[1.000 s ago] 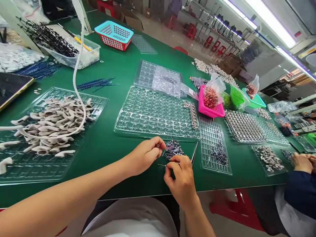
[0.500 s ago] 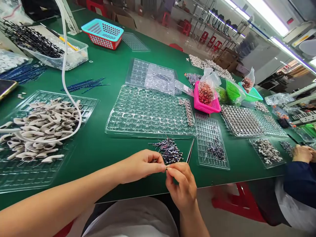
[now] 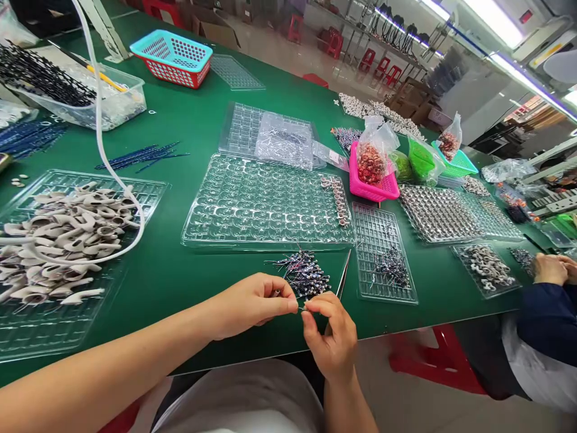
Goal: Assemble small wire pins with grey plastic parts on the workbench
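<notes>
My left hand (image 3: 265,302) is closed in a pinch at the table's front edge, a thin wire-like piece showing at its fingertips. Facing it, my right hand (image 3: 331,328) pinches the other end of that small piece, with tweezers (image 3: 344,275) pointing away from beside its fingers. Just beyond both hands lies a pile of small wired parts (image 3: 306,273). Farther back is a large clear tray (image 3: 265,201) with a column of small pale pieces (image 3: 340,204) at its right side.
Beige curved shells (image 3: 72,234) fill a tray at left, crossed by a white tube (image 3: 100,132). A pink basket (image 3: 372,189) and a narrow tray (image 3: 383,252) stand right of the large tray. A co-worker's hands (image 3: 552,269) are at far right.
The view has shifted slightly, so the table's things appear a little farther left. A small gap now shows between my fingertips, with the thin piece across it.
</notes>
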### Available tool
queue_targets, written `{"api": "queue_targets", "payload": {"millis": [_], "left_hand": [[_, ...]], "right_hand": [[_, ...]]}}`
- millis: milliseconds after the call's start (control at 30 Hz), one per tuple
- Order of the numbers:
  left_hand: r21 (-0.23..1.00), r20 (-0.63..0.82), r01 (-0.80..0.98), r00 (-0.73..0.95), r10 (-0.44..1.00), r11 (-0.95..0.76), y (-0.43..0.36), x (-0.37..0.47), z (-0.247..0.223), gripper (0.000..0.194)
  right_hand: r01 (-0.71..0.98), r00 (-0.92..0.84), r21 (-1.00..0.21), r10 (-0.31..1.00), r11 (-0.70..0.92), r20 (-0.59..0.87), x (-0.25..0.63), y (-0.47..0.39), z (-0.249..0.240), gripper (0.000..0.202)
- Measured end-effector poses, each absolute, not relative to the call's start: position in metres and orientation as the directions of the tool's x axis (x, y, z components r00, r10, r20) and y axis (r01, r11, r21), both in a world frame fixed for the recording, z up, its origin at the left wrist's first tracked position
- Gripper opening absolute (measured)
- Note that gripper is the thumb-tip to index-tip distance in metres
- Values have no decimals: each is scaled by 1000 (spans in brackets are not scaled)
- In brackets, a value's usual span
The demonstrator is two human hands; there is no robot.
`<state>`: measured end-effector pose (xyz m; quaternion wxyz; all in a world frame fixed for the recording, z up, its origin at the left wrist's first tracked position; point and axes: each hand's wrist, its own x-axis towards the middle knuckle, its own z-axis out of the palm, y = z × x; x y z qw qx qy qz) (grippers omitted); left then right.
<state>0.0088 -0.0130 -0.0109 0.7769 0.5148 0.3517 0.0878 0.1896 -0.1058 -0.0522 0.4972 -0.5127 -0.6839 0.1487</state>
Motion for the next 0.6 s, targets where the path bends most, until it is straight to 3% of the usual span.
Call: {"api": "queue_targets", "payload": {"millis": [167, 600], "left_hand": [[861, -461, 214, 709, 533, 461, -14, 10, -12, 39], [937, -305, 338, 656, 690, 93, -23, 11, -6, 24]], "right_hand": [[544, 12, -734, 870, 407, 492, 189, -107, -53, 17], [468, 102, -846, 936, 254, 337, 192, -110, -52, 6]]}}
